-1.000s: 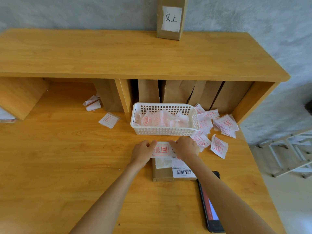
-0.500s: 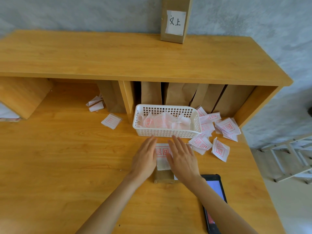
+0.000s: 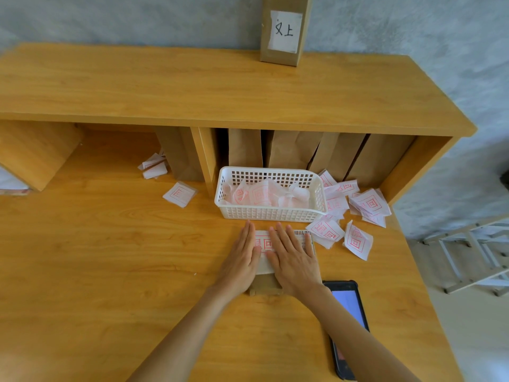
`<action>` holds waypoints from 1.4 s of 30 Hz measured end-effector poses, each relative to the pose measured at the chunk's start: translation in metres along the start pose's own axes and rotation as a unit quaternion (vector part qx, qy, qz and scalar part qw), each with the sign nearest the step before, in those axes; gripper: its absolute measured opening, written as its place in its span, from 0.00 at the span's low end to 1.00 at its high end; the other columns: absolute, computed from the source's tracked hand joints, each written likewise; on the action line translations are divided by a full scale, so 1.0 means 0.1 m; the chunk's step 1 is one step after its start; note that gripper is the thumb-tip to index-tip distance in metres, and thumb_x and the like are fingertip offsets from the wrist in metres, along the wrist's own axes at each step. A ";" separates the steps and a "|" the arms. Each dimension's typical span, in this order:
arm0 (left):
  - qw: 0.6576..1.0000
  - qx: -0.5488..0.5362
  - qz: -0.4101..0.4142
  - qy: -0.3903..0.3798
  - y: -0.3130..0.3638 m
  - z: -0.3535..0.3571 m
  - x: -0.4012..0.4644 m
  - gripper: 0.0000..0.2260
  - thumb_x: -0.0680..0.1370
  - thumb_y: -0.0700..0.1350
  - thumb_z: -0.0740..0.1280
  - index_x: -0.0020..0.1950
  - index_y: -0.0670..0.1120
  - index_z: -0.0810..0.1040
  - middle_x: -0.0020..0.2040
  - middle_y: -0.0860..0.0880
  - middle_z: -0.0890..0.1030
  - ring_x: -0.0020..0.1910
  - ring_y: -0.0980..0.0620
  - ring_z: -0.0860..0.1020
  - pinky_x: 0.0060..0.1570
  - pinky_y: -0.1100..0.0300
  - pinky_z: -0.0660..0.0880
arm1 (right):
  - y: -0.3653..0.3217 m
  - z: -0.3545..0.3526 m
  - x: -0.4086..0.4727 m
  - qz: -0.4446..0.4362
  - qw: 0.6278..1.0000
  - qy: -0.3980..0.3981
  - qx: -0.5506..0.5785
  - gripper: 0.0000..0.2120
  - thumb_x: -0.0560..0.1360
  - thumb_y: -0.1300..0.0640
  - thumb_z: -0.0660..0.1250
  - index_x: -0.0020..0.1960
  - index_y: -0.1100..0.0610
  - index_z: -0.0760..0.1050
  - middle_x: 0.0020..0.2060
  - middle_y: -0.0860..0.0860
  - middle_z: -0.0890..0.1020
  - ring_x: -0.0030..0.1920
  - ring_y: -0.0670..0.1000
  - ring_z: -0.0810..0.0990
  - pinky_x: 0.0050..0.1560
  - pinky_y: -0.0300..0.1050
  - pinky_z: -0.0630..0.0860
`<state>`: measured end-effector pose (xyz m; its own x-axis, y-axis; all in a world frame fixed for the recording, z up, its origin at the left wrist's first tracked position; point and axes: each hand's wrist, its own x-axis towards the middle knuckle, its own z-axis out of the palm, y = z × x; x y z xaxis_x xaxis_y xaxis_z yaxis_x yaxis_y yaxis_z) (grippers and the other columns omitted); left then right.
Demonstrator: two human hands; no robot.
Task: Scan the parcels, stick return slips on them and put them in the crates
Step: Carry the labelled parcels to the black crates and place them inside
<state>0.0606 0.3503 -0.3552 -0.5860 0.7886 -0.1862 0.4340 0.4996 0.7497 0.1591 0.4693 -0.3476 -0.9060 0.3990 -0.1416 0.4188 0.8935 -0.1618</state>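
Grey plaster wall fills the top of the frame, and below it I see a wooden worktop (image 3: pixel 96 257) with a raised shelf (image 3: pixel 192 89) running across it. My left hand (image 3: pixel 242 260) and right hand (image 3: pixel 293 260) lie flat at centre frame, fingers straight and close together, palms pressing down on a return slip (image 3: pixel 265 244) with red printing. That slip sits on a brown parcel (image 3: pixel 265 285), which rests on the worktop just below a white basket (image 3: pixel 271 213) holding more slips. Part of what I take to be a barcode label (image 3: pixel 303 233) shows beyond my right fingertips, though it is too small to be sure. Loose slips (image 3: pixel 358 239) are scattered to the right of the basket, and one more (image 3: pixel 179 193) lies to its left. A phone (image 3: pixel 348 326) with a lit screen lies at lower right, partly under my right forearm. Brown paper parcels (image 3: pixel 292 148) stand upright under the shelf, and a labelled box (image 3: pixel 283 30) stands on top of it.
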 end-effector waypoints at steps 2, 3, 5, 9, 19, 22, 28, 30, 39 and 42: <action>0.998 -0.048 -0.028 -0.006 -0.02 -0.01 -0.02 0.27 0.84 0.53 0.46 0.79 0.50 0.37 0.78 0.58 0.39 0.76 0.62 0.42 0.74 0.66 0.49 | 0.07 -0.01 -0.04 0.019 1.000 0.001 -0.004 0.39 0.67 0.36 0.13 0.75 0.46 0.31 0.75 0.45 0.35 0.74 0.49 0.30 0.71 0.53 0.27; 0.997 -0.071 -0.040 -0.009 -0.04 -0.01 -0.03 0.27 0.84 0.54 0.46 0.79 0.50 0.37 0.79 0.56 0.41 0.77 0.61 0.44 0.72 0.68 0.50 | 0.11 -0.02 -0.05 0.025 1.000 0.001 -0.005 0.38 0.67 0.36 0.14 0.75 0.45 0.31 0.75 0.45 0.35 0.74 0.49 0.31 0.72 0.54 0.27; 0.995 -0.087 -0.050 -0.013 -0.05 0.00 -0.04 0.28 0.84 0.56 0.46 0.79 0.50 0.37 0.80 0.55 0.42 0.77 0.61 0.45 0.71 0.69 0.51 | 0.16 -0.03 -0.07 0.033 0.999 0.004 -0.005 0.38 0.66 0.35 0.13 0.74 0.44 0.31 0.74 0.45 0.34 0.75 0.49 0.31 0.72 0.55 0.28; 0.997 -0.047 -0.054 -0.001 -0.03 -0.04 -0.05 0.26 0.84 0.54 0.45 0.80 0.48 0.40 0.79 0.55 0.43 0.77 0.60 0.45 0.71 0.69 0.49 | 0.16 -0.06 -0.07 0.055 0.998 0.007 0.006 0.39 0.65 0.36 0.13 0.74 0.45 0.29 0.74 0.46 0.34 0.74 0.48 0.31 0.72 0.56 0.29; 0.981 0.182 0.062 0.006 -0.03 0.01 -0.02 0.23 0.85 0.49 0.45 0.79 0.48 0.42 0.76 0.58 0.36 0.76 0.59 0.35 0.75 0.63 0.38 | -0.14 0.03 -0.05 0.018 1.000 0.021 0.002 0.28 0.83 0.46 0.38 0.73 0.54 0.66 0.71 0.54 0.71 0.72 0.55 0.68 0.71 0.63 0.59; 0.980 0.193 0.053 -0.008 -0.05 -0.01 -0.02 0.23 0.85 0.51 0.44 0.79 0.50 0.42 0.76 0.60 0.36 0.77 0.59 0.37 0.76 0.59 0.41 | -0.08 0.06 -0.07 0.001 1.000 0.007 -0.020 0.28 0.82 0.43 0.35 0.77 0.51 0.54 0.76 0.52 0.62 0.76 0.54 0.56 0.72 0.63 0.54; 0.974 0.219 0.048 -0.015 -0.10 -0.09 -0.07 0.23 0.85 0.52 0.43 0.79 0.52 0.41 0.77 0.60 0.37 0.76 0.59 0.36 0.76 0.58 0.39 | 0.05 0.02 -0.14 0.032 0.999 0.025 0.000 0.37 0.68 0.36 0.15 0.75 0.44 0.33 0.76 0.47 0.38 0.74 0.49 0.32 0.72 0.57 0.30; 0.974 0.220 0.047 -0.019 -0.12 -0.12 -0.09 0.25 0.82 0.57 0.39 0.78 0.53 0.41 0.77 0.60 0.38 0.76 0.59 0.36 0.76 0.58 0.40 | 0.08 0.01 -0.17 0.057 0.998 0.020 0.008 0.32 0.71 0.37 0.20 0.74 0.43 0.31 0.76 0.47 0.36 0.74 0.48 0.32 0.71 0.55 0.29; 0.995 0.078 0.013 0.067 -0.01 -0.14 -0.08 0.21 0.84 0.46 0.55 0.78 0.49 0.59 0.79 0.56 0.52 0.76 0.58 0.55 0.71 0.58 0.65 | 0.18 -0.11 -0.18 0.088 0.993 0.022 0.079 0.40 0.73 0.34 0.26 0.79 0.50 0.46 0.79 0.52 0.47 0.78 0.52 0.43 0.75 0.56 0.39; 0.983 0.043 -0.077 0.159 0.07 -0.14 -0.04 0.18 0.83 0.46 0.59 0.73 0.45 0.68 0.73 0.50 0.66 0.69 0.52 0.69 0.60 0.62 0.70 | 0.37 -0.26 -0.15 0.137 0.987 0.047 0.074 0.28 0.82 0.41 0.47 0.77 0.54 0.56 0.77 0.53 0.58 0.77 0.55 0.53 0.77 0.56 0.48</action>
<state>0.0567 0.3457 -0.3402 -0.8273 0.5566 -0.0759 0.3716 0.6436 0.6691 0.1867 0.5015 -0.3260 -0.7560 0.6453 -0.1097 0.6473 0.7121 -0.2719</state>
